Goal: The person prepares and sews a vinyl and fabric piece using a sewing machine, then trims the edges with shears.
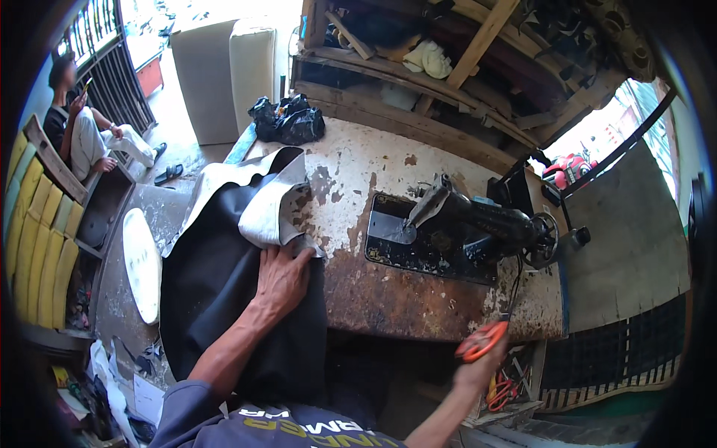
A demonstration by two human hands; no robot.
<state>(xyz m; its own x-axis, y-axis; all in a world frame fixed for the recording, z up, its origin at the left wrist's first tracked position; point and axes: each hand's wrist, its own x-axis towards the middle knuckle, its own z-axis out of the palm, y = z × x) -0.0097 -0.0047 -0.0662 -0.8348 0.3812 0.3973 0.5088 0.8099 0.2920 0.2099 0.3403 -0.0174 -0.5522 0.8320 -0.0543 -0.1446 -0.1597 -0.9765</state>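
A large black sheet of material with a white underside, leatherette by its look, drapes over the left end of the worktable and hangs down in front of me. My left hand grips its edge where the white side folds over; the fingertips are partly hidden in the fold. Off to the right, past the table's front edge, my right hand holds a pair of scissors by the orange handles. Their dark blades point away from me, and the hand is slightly blurred. Both hands are apart.
A black sewing machine is set into the worn worktable. Red-handled tools lie in an open drawer below its right end. A black plastic bag rests at the far edge. Another person sits at far left, near stacked yellow cushions.
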